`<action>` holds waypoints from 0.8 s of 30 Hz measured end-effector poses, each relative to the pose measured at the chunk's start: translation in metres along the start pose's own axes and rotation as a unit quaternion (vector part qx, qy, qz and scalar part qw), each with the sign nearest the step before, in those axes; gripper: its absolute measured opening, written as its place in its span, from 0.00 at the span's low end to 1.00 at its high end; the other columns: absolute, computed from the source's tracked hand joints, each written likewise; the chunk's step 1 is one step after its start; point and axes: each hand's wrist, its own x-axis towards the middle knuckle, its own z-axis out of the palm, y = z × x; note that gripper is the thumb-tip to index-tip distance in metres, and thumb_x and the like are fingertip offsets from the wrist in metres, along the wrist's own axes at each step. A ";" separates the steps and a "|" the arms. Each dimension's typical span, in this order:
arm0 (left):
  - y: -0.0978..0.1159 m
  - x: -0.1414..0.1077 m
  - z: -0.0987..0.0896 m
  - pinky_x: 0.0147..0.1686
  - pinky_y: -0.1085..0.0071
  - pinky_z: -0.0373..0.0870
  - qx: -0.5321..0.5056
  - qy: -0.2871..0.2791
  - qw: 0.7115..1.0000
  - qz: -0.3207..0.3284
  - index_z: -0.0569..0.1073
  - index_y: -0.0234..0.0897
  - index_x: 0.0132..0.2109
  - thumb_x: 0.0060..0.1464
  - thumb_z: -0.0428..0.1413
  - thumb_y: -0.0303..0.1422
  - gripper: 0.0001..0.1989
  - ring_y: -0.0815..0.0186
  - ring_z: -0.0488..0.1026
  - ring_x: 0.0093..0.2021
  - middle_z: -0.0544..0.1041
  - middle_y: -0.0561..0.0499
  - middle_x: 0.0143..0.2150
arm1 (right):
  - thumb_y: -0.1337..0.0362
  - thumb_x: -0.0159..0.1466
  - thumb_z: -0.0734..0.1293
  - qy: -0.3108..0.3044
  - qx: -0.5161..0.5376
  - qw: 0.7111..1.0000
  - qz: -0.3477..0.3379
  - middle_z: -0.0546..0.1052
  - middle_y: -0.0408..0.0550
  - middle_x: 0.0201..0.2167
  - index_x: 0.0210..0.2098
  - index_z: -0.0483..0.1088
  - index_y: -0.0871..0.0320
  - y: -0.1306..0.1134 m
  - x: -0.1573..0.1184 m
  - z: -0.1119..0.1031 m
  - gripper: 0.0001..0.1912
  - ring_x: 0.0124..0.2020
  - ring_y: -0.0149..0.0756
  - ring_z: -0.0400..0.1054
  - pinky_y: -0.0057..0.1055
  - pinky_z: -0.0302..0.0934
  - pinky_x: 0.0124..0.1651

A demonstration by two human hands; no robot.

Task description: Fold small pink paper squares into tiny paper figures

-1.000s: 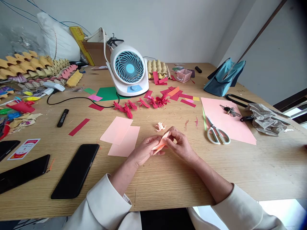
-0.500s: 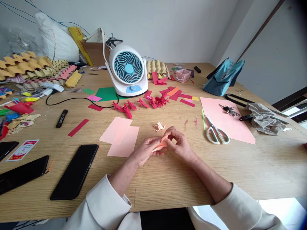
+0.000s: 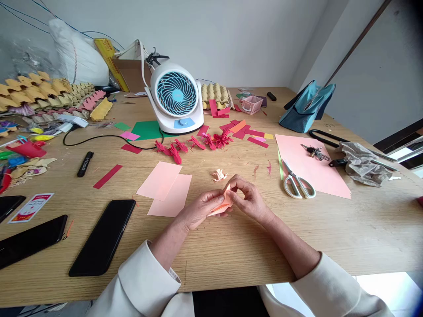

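A folded piece of pink paper (image 3: pixel 220 208) is held between both hands above the near middle of the table. My left hand (image 3: pixel 201 207) grips its left side, thumb on top and fingers underneath. The thumb and index finger of my right hand (image 3: pixel 248 198) pinch its upper right edge. Just beyond my fingers lies a small crumpled pale pink paper piece (image 3: pixel 219 175). Two flat pink sheets (image 3: pixel 170 196), partly overlapping, rest left of my hands. Part of the folded paper is hidden behind my fingers.
White-handled scissors (image 3: pixel 299 184) and keys (image 3: pixel 316 152) lie on larger pink sheets (image 3: pixel 330 178) at right. Red paper twists (image 3: pixel 198 142) lie before a white fan (image 3: pixel 176 94). Black phones (image 3: pixel 102 237) and a marker (image 3: pixel 85 164) are at left; a blue bag (image 3: pixel 307 108) stands back right.
The folded paper has tilted and opened a little, showing more of its inner face. My right fingers have shifted slightly along its edge; the things on the table stay put.
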 end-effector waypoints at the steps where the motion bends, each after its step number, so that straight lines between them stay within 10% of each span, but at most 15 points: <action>1: -0.001 0.000 -0.001 0.44 0.66 0.70 0.000 -0.009 1.000 0.003 0.78 0.34 0.47 0.56 0.60 0.44 0.19 0.61 0.76 0.42 0.78 0.42 0.46 | 0.60 0.66 0.64 0.002 0.000 1.000 -0.006 0.69 0.46 0.30 0.31 0.68 0.57 0.000 0.000 0.000 0.09 0.32 0.33 0.63 0.32 0.60 0.37; 24: -0.006 0.003 0.003 0.49 0.65 0.66 0.071 -0.002 0.996 0.057 0.79 0.34 0.44 0.59 0.57 0.45 0.18 0.60 0.74 0.45 0.79 0.46 0.40 | 0.60 0.67 0.65 0.026 0.061 0.998 0.011 0.69 0.45 0.30 0.31 0.70 0.57 0.003 -0.002 0.003 0.10 0.31 0.32 0.63 0.31 0.61 0.34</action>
